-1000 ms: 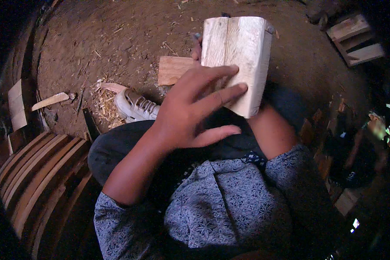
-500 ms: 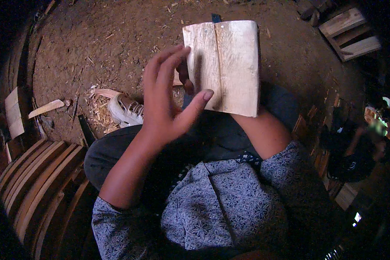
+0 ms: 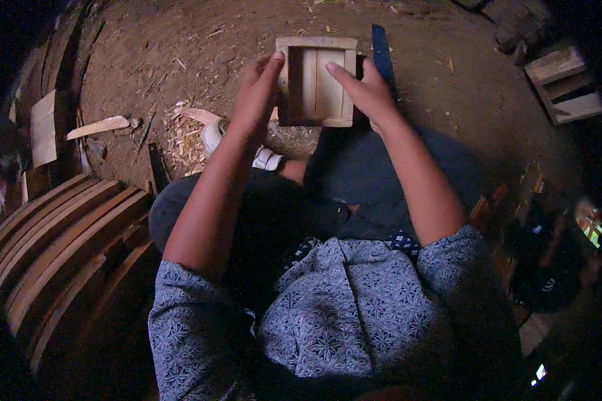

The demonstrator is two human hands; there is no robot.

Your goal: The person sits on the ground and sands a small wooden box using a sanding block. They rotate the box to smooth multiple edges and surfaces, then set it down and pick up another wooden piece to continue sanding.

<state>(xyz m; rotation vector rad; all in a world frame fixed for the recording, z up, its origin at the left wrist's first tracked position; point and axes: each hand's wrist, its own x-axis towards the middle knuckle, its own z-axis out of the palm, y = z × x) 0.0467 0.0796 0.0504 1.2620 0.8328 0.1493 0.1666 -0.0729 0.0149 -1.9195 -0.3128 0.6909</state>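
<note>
A small, shallow wooden box (image 3: 316, 43) is held out in front of me over the dirt floor, its hollow side toward me. Its bottom is made of pale boards with a seam between them. My left hand (image 3: 253, 90) grips the left wall, thumb along the rim and fingers hidden behind. On the other side my right hand (image 3: 373, 93) clasps the right wall, its thumb reaching over the rim into the hollow. The right fingers are mostly out of sight behind the box.
Stacked boards (image 3: 53, 247) lie at the left. Wood shavings (image 3: 187, 144) surround a white shoe (image 3: 212, 137). A dark blue strip (image 3: 382, 57) lies beyond the box, and a slatted wooden frame (image 3: 565, 87) sits far right. Another person (image 3: 545, 260) is in shadow at the right.
The box has turned from its flat boarded face to its hollow side and moved farther away. My left hand, spread beside it before, now grips its left wall.
</note>
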